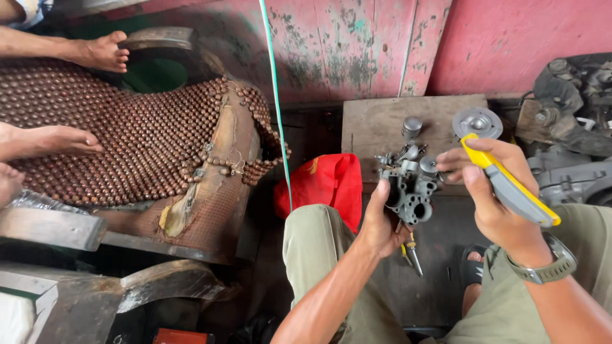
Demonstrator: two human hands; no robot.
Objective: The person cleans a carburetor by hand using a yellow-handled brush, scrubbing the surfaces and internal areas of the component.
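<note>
My left hand (pixel 380 224) grips a grey metal carburettor (pixel 409 185) from below, holding it over my knees. My right hand (pixel 489 191) holds a tool with a yellow and grey handle (pixel 510 185), its tip hidden near the carburettor's right side. I wear a watch (pixel 548 267) on the right wrist. A pair of pliers (pixel 411 251) lies on the dark floor just under the carburettor.
A wooden board (pixel 382 124) ahead carries a small metal cylinder (pixel 412 127) and a round metal disc (pixel 477 122). A red cloth (pixel 325 185) lies by my left knee. At left, another person's bare feet (pixel 102 52) rest on a beaded seat cover (pixel 140 140). Engine parts (pixel 567 114) sit at right.
</note>
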